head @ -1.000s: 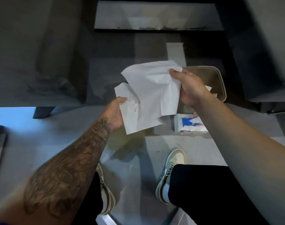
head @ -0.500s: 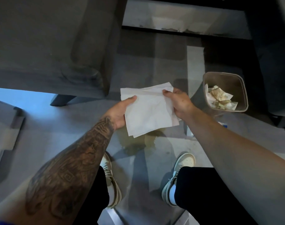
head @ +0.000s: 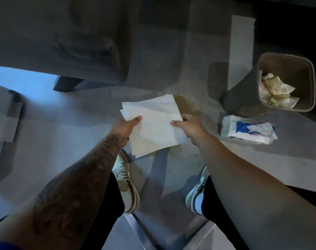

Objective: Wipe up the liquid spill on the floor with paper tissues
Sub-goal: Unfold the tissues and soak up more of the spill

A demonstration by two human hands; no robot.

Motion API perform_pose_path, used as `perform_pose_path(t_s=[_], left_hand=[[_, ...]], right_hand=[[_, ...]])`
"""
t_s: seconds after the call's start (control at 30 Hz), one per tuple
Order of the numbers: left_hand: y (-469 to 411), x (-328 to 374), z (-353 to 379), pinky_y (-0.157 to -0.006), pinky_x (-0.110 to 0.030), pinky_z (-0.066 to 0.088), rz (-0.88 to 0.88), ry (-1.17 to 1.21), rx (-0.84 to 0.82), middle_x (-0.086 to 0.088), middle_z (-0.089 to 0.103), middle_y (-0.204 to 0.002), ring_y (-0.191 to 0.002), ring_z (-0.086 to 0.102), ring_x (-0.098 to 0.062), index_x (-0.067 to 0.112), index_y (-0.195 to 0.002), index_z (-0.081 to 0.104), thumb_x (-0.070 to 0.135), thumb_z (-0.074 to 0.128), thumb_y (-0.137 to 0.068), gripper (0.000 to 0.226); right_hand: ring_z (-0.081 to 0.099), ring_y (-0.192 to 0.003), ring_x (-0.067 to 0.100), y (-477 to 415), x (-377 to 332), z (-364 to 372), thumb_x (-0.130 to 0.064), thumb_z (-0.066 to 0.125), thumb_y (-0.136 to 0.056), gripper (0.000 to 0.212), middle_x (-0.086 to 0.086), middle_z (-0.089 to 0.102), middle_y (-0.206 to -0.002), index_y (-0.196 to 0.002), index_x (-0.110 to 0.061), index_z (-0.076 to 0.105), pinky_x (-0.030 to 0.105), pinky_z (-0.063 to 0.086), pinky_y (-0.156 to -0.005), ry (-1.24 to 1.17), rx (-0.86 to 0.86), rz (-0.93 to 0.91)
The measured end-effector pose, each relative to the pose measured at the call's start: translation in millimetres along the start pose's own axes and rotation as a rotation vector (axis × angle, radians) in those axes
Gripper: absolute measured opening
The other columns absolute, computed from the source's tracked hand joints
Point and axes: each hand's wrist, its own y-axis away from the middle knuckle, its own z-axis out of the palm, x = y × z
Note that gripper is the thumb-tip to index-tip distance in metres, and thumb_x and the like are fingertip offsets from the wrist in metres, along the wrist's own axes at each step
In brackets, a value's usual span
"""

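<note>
A flat stack of white paper tissues (head: 153,127) hangs low over the grey floor, held at both sides. My left hand (head: 125,129) grips its left edge with the thumb on top. My right hand (head: 188,126) grips its right edge. A yellowish liquid spill (head: 187,104) shows on the floor just beyond and right of the tissues, and most of it is hidden under them. A trace of it also shows near the tissues' lower right corner.
A tissue pack (head: 247,131) with blue print lies on the floor at the right. Behind it stands a brown bin (head: 306,69) with crumpled stained tissues inside. A grey sofa (head: 63,38) fills the upper left. My two shoes stand below the tissues.
The tissues went from loosely unfolded to a flat folded stack. Both hands have lowered it toward the spill, and the view has tilted downward.
</note>
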Motion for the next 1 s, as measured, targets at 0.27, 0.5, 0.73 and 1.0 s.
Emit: perform_pose_path(t_s=[0.27, 0.5, 0.73, 1.0], left_hand=[[-30, -65, -7, -0.074, -0.033, 0.052, -0.080, -0.119, 0.277, -0.011, 0.068, -0.112, -0.095, 0.065, -0.030, 0.002, -0.120, 0.065, 0.011, 0.068, -0.089, 0.034], [-51, -90, -1, -0.083, -0.038, 0.055, -0.090, -0.123, 0.312, -0.007, 0.067, -0.110, -0.095, 0.064, -0.028, 0.006, -0.120, 0.062, 0.006, 0.065, -0.089, 0.030], [-59, -112, 9, -0.108, -0.044, 0.039, 0.057, -0.555, 0.378, -0.010, 0.039, -0.150, -0.133, 0.044, -0.032, 0.009, -0.146, 0.034, 0.022, 0.074, -0.081, 0.078], [-60, -141, 8, -0.116, -0.054, 0.026, 0.330, -1.349, -0.004, -0.009, 0.004, -0.166, -0.151, 0.005, -0.036, 0.019, -0.151, 0.022, 0.028, 0.060, -0.087, 0.075]], right_hand=[[0.056, -0.073, 0.018, -27, 70, 41, -0.023, 0.070, -0.088, 0.018, 0.005, 0.066, -0.082, -0.079, -0.014, 0.058, 0.031, 0.043, -0.066, 0.263, 0.092, -0.059], [0.063, -0.080, 0.020, -45, 101, 54, -0.010, 0.064, -0.086, 0.012, 0.000, 0.069, -0.090, -0.098, -0.013, 0.066, 0.028, 0.045, -0.067, 0.257, 0.086, -0.001], [0.064, -0.094, 0.020, -55, 116, 56, -0.016, 0.071, -0.082, 0.025, -0.005, 0.067, -0.103, -0.104, -0.022, 0.062, 0.035, 0.053, -0.083, 0.291, 0.115, 0.038], [0.046, -0.125, 0.032, -57, 118, 71, -0.021, 0.068, -0.077, 0.057, 0.005, 0.043, -0.143, -0.131, -0.020, 0.051, 0.042, 0.045, -0.097, 1.006, 0.017, -0.428]])
